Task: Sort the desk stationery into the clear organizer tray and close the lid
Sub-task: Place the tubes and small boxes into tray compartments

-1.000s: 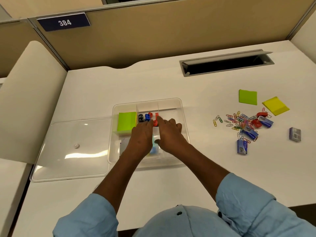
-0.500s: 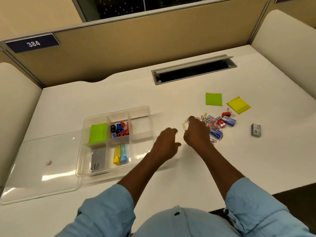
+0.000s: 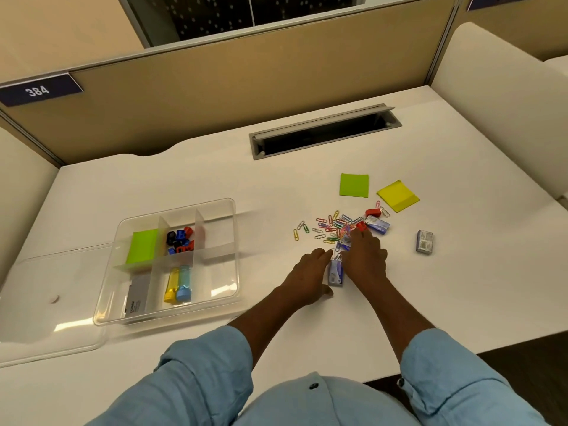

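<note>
Light-blue buttoned shirt (image 3: 313,404), rolled sleeves, bare forearms

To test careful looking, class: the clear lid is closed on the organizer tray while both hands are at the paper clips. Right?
No. The head view shows the clear lid lying flat beside the open organizer tray. The left hand and right hand are at the paper clips.

This is looking like an open-plan office cubicle. A tan fabric partition (image 3: 215,96) is running along the back of a white desk (image 3: 184,179), with a dark number plate (image 3: 38,90) reading 384 sitting at its top edge — a second plate (image 3: 516,0) is peeking in at the upper right. A grey cable slot (image 3: 325,133) is lying open in the desktop, cream curved side dividers (image 3: 498,96) are flanking the desk, and coloured paper clips (image 3: 332,226) and sticky notes (image 3: 354,185) are lying scattered on it.
</note>
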### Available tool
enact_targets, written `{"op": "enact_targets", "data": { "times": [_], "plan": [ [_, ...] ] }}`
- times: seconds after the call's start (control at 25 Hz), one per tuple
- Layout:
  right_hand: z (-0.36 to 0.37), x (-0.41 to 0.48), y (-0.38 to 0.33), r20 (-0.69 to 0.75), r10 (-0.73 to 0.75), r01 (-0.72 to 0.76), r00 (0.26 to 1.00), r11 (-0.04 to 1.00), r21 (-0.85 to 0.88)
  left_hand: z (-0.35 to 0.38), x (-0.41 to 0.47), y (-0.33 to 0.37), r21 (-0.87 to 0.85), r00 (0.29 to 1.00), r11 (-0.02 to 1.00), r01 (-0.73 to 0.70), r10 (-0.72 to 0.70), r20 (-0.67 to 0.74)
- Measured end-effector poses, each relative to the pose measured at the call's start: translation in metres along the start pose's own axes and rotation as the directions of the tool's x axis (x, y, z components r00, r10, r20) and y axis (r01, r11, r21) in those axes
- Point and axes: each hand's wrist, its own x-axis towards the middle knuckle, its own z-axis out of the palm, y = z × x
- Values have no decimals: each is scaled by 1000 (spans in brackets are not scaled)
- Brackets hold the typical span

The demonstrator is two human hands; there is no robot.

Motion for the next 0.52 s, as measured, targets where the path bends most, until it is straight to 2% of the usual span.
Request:
{"op": "enact_targets", "data": {
  "times": [0.12,0.2,0.52],
  "plan": [
    [2,2,9,1,-50,50,999,999,-18,8,7,5,121,1000,993,-9,10,-1],
    [3,3,12,5,-67,67,998,998,0,11,9,8,140,999,990,-25,28,-22],
    [-12,6,-5,-23,-96,98,995,970,220,-7,-9,7,-63,983,996,-60,48,-180]
  ]
}}
